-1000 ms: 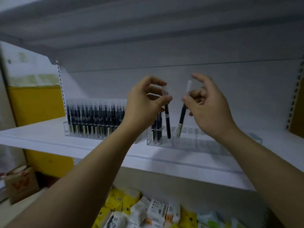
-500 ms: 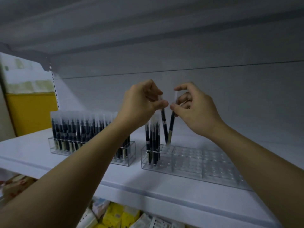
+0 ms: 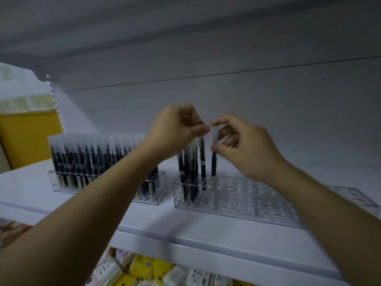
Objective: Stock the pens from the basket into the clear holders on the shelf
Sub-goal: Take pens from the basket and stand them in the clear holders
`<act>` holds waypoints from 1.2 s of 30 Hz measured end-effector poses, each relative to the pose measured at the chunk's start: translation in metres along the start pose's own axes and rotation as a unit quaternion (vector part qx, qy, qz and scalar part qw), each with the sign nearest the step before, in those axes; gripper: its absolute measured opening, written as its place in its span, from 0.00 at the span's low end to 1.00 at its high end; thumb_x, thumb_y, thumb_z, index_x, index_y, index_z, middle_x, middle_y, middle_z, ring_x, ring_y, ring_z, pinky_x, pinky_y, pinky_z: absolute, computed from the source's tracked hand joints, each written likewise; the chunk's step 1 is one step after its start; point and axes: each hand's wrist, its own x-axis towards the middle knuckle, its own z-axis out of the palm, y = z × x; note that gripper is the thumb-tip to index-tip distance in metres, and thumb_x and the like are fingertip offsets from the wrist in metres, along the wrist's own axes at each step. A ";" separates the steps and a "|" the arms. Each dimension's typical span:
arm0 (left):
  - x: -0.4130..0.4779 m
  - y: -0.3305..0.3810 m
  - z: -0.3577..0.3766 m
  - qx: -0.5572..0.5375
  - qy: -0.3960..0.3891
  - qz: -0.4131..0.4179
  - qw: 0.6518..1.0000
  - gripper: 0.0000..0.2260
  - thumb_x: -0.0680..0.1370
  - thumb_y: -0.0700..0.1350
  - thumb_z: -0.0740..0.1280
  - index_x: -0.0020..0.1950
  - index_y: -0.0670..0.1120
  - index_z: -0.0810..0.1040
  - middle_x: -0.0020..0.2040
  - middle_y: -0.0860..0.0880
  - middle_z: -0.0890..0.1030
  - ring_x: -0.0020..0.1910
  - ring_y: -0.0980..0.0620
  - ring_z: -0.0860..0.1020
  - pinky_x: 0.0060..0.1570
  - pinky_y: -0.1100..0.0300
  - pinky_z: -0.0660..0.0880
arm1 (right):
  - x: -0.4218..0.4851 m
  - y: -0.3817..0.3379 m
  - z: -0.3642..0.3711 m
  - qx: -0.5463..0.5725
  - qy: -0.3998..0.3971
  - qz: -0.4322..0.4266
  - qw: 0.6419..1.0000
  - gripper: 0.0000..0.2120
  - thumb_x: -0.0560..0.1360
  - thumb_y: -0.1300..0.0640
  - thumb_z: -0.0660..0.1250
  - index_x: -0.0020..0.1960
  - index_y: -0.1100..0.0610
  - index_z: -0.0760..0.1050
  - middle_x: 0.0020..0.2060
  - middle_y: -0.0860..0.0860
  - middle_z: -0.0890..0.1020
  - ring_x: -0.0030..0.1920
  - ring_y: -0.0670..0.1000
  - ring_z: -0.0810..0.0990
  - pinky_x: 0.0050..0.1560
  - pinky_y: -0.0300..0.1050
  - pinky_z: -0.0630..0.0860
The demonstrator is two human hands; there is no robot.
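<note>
Two clear holders stand on the white shelf (image 3: 185, 230). The left holder (image 3: 158, 195) is full of dark pens with frosted caps. The right holder (image 3: 237, 205) has several pens (image 3: 188, 172) in its left end; its other holes are bare. My left hand (image 3: 175, 131) pinches the cap of a dark pen (image 3: 203, 162) whose tip is down in a hole. My right hand (image 3: 243, 145) pinches another dark pen (image 3: 213, 164) by its cap, upright, its tip at the holder's top just right of the first. The basket is out of sight.
A flat clear plate (image 3: 350, 195) lies on the shelf right of the holder. Below the shelf, yellow and white packets (image 3: 144, 269) are piled. A yellow panel (image 3: 26, 137) stands at the far left. The shelf above hangs low over the hands.
Both hands have come down towards the right holder with their pens. The left pen now stands in a hole and the right pen's tip has reached the holder's top.
</note>
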 end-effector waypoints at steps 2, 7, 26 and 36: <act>0.002 0.001 -0.002 -0.001 -0.022 -0.018 1.000 0.07 0.74 0.47 0.72 0.42 0.44 0.79 0.41 0.50 0.84 0.42 0.54 0.82 0.48 0.55 0.80 | -0.003 0.000 0.005 -0.035 -0.034 0.003 0.999 0.19 0.72 0.55 0.74 0.60 0.45 0.73 0.43 0.40 0.79 0.39 0.41 0.80 0.47 0.41 0.80; -0.004 -0.004 -0.008 0.056 -0.064 -0.002 0.996 0.13 0.79 0.54 0.62 0.47 0.47 0.81 0.44 0.50 0.84 0.43 0.57 0.81 0.42 0.65 0.76 | -0.009 0.000 0.008 -0.022 -0.039 0.006 0.999 0.19 0.75 0.54 0.70 0.65 0.43 0.71 0.42 0.40 0.78 0.39 0.43 0.80 0.48 0.46 0.79; -0.030 -0.004 -0.005 0.085 -0.063 0.015 0.994 0.08 0.79 0.54 0.61 0.56 0.54 0.73 0.51 0.56 0.78 0.47 0.57 0.79 0.51 0.55 0.78 | -0.014 0.010 0.012 0.040 -0.076 -0.006 0.996 0.25 0.76 0.57 0.68 0.67 0.37 0.67 0.45 0.44 0.79 0.40 0.43 0.82 0.41 0.41 0.80; -0.055 0.004 -0.028 0.183 -0.064 0.048 0.980 0.26 0.76 0.55 0.67 0.73 0.54 0.65 0.72 0.55 0.68 0.70 0.54 0.66 0.67 0.60 0.62 | -0.021 -0.017 -0.005 -0.076 -0.034 0.005 0.997 0.28 0.75 0.51 0.69 0.72 0.42 0.65 0.55 0.43 0.76 0.50 0.42 0.78 0.54 0.49 0.79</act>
